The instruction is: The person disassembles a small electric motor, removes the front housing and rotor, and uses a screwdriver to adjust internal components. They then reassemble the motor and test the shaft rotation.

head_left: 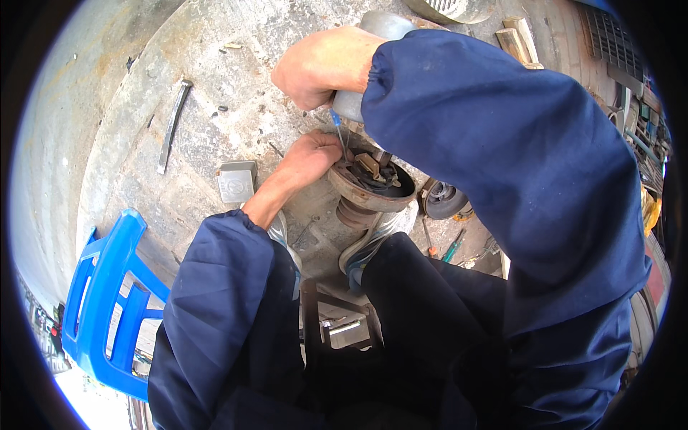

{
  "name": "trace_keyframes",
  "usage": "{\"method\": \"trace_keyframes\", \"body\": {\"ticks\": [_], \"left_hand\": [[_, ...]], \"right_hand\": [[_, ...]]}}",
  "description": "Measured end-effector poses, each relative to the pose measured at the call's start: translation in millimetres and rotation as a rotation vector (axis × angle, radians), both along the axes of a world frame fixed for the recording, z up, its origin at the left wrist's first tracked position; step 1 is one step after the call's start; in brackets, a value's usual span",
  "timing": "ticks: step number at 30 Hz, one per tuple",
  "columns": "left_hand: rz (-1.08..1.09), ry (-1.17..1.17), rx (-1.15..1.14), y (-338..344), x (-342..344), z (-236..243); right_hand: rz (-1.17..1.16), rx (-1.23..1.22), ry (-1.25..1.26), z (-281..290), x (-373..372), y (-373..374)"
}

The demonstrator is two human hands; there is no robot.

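Observation:
My right hand is closed in a fist around the blue handle of a screwdriver, whose thin shaft points down at a rusty round metal housing. At that housing's left rim, close by the shaft, my left hand has its fingers pinched together; what they grip, if anything, is hidden. Inside the open housing, dark wires and a brownish block show. It stands between my feet, with a ribbed stem below it. A smooth grey metal body is partly covered by my right wrist and sleeve.
A flat metal bar and a small square box lie to the left on the concrete. A blue plastic chair stands lower left. To the right are a round metal part, a green-handled screwdriver and wood blocks.

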State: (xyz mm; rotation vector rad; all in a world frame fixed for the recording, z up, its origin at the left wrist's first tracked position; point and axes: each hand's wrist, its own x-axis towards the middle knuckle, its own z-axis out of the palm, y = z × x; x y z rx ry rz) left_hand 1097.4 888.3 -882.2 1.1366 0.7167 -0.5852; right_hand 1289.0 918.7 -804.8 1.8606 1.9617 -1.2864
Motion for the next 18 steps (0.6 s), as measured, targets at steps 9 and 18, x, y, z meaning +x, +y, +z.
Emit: {"method": "trace_keyframes", "body": {"ticks": [9, 18], "left_hand": [[-0.003, 0.012, 0.019, 1, 2, 6], [-0.006, -0.004, 0.045, 0, 4, 8]], "right_hand": [[0.017, -0.073, -0.05, -7, -5, 5], [0.067, -0.008, 0.023, -17, -2, 0]]}}
